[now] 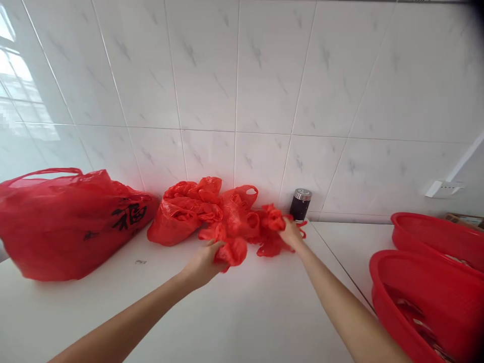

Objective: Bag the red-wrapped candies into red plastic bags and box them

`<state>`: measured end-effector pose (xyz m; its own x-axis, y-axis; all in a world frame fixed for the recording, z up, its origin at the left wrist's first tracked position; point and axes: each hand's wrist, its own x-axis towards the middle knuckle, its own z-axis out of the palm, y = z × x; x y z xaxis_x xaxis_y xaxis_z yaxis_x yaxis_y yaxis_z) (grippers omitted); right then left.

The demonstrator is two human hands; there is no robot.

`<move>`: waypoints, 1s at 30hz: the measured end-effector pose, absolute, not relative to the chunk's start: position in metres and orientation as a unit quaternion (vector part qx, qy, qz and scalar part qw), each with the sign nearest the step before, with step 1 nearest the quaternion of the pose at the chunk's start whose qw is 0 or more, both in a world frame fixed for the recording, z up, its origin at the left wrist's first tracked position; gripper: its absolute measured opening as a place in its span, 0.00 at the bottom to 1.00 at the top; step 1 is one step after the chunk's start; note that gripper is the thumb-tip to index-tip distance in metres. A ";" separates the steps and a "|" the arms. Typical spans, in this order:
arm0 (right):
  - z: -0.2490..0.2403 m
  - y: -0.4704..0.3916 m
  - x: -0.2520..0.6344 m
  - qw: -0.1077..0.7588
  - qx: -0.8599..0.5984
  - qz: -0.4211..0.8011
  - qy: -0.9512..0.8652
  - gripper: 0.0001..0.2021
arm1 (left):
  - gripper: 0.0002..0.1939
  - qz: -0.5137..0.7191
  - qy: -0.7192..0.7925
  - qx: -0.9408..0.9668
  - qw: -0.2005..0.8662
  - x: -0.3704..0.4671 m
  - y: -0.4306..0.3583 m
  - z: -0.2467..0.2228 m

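Crumpled red plastic bags (189, 204) lie in a heap against the tiled wall. My left hand (204, 262) is closed around a bunched red plastic bag (235, 251) just in front of the heap. Farther right, my right hand (291, 232) grips another crumpled red plastic bag (273, 218). More loose red plastic hangs or lies beneath that hand; where one bag ends and another begins I cannot tell. A dark bottle with a silver lid (300, 204) stands right behind my right hand.
A large full red bag with black characters (75, 227) sits at the left on the white table (249, 312). Red plastic baskets (381, 282) stand at the right, the nearer one with items inside. A power strip (444, 189) is on the wall.
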<state>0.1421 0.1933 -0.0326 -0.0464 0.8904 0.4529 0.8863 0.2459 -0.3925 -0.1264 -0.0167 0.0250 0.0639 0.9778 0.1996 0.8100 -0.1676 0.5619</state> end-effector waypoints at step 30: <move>-0.111 0.165 0.130 0.457 -0.516 0.016 -0.725 0.25 | 0.34 0.189 0.605 0.772 0.043 0.017 0.160 0.044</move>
